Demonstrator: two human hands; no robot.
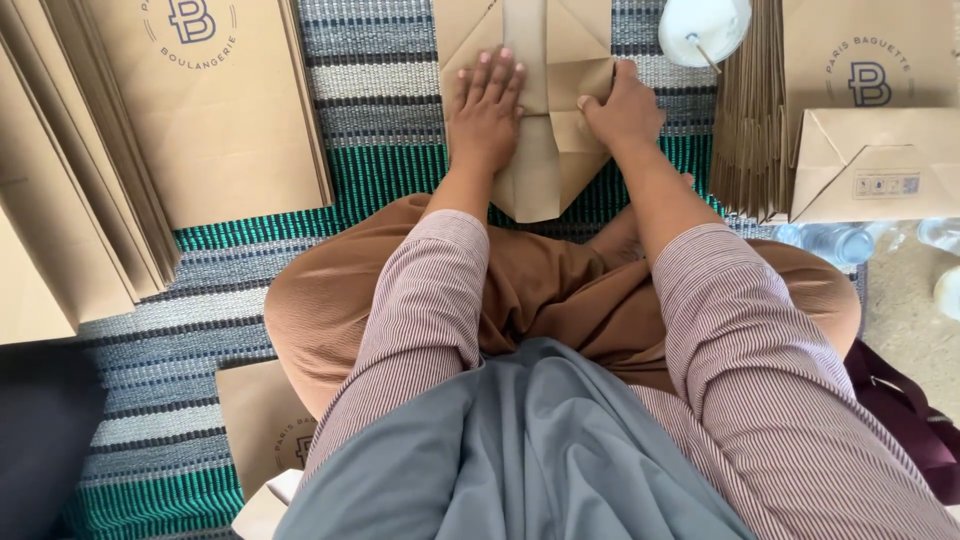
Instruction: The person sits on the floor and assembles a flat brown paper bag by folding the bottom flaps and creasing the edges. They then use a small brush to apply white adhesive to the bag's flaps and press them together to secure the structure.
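A brown paper bag (548, 165) lies flat on the striped mat in front of my crossed legs, its folded bottom end pointing toward me. My left hand (486, 108) presses palm-down on the bag's left fold, fingers spread. My right hand (622, 105) pinches the bag's right flap, thumb on top and fingers curled at the crease.
Stacks of flat brown paper bags (215, 120) lie at the left, and another stack (850, 120) stands at the right. A white lidded cup (703, 28) sits at the top. Plastic bottles (835, 242) lie at the right. The green and grey striped mat (380, 150) covers the floor.
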